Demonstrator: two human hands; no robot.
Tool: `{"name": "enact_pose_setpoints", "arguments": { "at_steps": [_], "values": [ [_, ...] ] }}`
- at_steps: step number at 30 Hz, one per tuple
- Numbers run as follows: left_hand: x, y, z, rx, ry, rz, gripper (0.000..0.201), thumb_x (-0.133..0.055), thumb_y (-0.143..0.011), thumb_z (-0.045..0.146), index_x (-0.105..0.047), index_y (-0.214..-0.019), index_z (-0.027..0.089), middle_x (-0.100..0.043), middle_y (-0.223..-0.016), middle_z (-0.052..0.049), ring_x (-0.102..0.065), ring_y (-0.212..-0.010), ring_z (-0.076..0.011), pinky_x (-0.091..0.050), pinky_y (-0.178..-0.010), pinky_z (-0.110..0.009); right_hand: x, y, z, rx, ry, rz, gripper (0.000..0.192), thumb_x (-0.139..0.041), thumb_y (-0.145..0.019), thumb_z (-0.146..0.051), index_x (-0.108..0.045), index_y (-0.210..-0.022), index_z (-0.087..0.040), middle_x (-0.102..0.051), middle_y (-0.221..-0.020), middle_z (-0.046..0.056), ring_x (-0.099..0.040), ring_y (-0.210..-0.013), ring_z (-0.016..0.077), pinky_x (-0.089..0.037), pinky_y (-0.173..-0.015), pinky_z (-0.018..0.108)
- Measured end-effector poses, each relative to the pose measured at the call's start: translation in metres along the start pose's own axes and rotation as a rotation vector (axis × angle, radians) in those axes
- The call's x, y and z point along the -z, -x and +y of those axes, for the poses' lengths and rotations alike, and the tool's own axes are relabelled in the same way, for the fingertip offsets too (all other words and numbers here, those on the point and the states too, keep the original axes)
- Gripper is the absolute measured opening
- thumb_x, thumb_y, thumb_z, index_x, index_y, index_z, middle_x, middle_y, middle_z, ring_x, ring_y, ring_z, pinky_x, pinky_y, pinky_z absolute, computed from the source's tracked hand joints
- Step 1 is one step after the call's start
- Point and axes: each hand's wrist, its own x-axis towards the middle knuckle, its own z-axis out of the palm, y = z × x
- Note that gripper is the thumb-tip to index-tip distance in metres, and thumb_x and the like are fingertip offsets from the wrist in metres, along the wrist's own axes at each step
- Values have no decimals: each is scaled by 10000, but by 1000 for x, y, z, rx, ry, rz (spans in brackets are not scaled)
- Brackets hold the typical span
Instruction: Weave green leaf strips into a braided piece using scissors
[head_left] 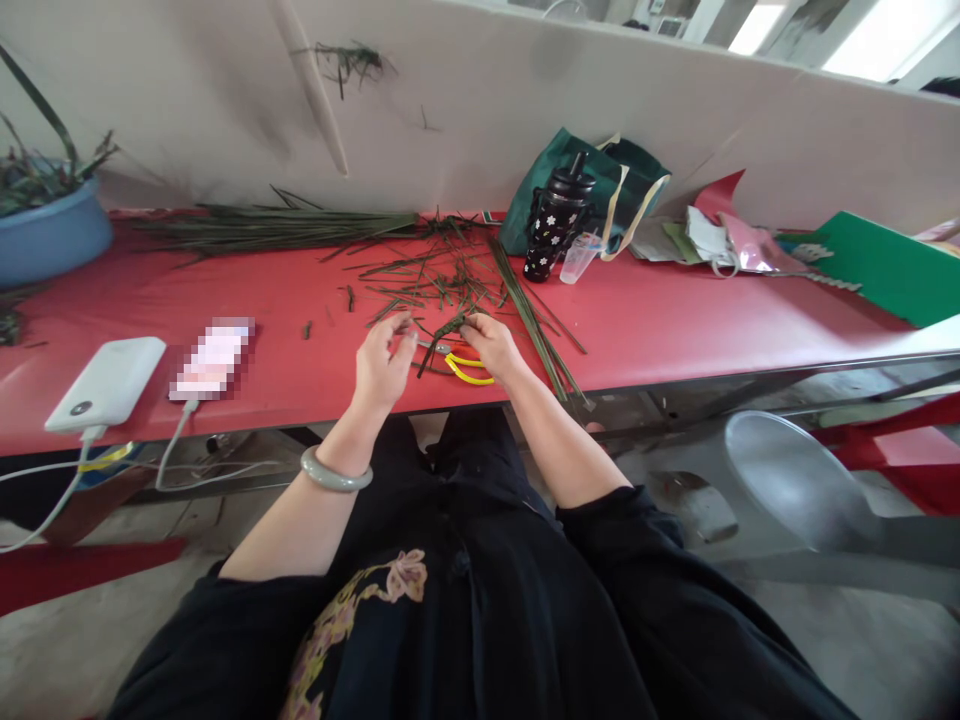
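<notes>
Our right hand (pixel 491 345) pinches a small woven piece of green leaf strips (pixel 448 328), just above the yellow-handled scissors (pixel 465 366) on the red table (pixel 300 300). Our left hand (pixel 382 365), fingers curled, holds one thin strip beside it. Loose green strips (pixel 442 275) lie behind the scissors.

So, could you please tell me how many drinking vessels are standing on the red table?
2: a black flowered bottle in front of the green bag, and a clear plastic cup touching its right side. The bag may hide more.
</notes>
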Motion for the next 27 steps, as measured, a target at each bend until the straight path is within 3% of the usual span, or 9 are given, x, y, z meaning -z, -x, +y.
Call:
{"name": "enact_pose_setpoints", "arguments": {
  "at_steps": [3, 8, 11, 16, 21, 23, 27],
  "values": [
    [-3, 3, -5, 237, 239, 15, 377, -547, -745, 429, -604, -957, 123, -651, -920, -100, -605, -871, -169, -456, -790, -290, 2, 2, 4, 13, -176, 1, 209, -508, -742, -346, -569, -776, -149, -573, -710, -15, -533, -709, 106, -435, -741, 255],
    [-4, 8, 8, 509, 604, -350, 365, -640, -656, 455, -625, -794, 117, -661, -732, -87, -628, -693, -167, -478, -703, -305, -1, 10, -4, 27, -265, -95, 230, -547, -728, -379, -561, -770, -153, -567, -717, -13, -539, -712, 105, -447, -743, 262],
    [-2, 10, 15, 558, 729, -430, 318, -686, -620, 396, -627, -774, 125, -662, -712, -75, -635, -677, -175, -484, -722, -335, -2, 12, -6, 24, -277, -102, 271, -552, -728, -421, -562, -768, -153, -580, -735, -5, -553, -738, 113, -457, -755, 270],
    [-5, 9, 13, 580, 777, -337, 273, -710, -601, 341, -630, -748, 124, -662, -698, -63, -633, -660, -154, -481, -701, -307, -2, 8, 3, 17, -207, -60, 345, -526, -746, -435, -582, -931, -149, -625, -907, 40, -573, -864, 135, -451, -822, 282],
    [-12, 5, 6, 577, 774, -113, 314, -739, -549, 361, -649, -732, 123, -668, -716, -72, -616, -690, -148, -441, -583, -232, -7, 11, 6, -14, -72, 226, 319, -505, -758, -391, -580, -945, -143, -637, -928, 59, -583, -871, 145, -449, -826, 285],
    [-15, 5, 5, 553, 788, -70, 324, -749, -536, 354, -665, -750, 125, -671, -761, -75, -602, -701, -139, -416, -556, -214, -13, 17, 2, -22, -28, 192, 284, -522, -750, -377, -592, -912, -154, -646, -888, 49, -594, -838, 148, -462, -799, 286],
    [-21, 6, 5, 536, 837, -36, 327, -771, -507, 316, -680, -762, 133, -656, -756, -50, -564, -634, -103, -403, -560, -218, -30, 26, -6, -20, -56, -12, 266, -560, -735, -366, -598, -923, -181, -653, -897, 36, -612, -812, 146, -485, -770, 291]
  ]
}}
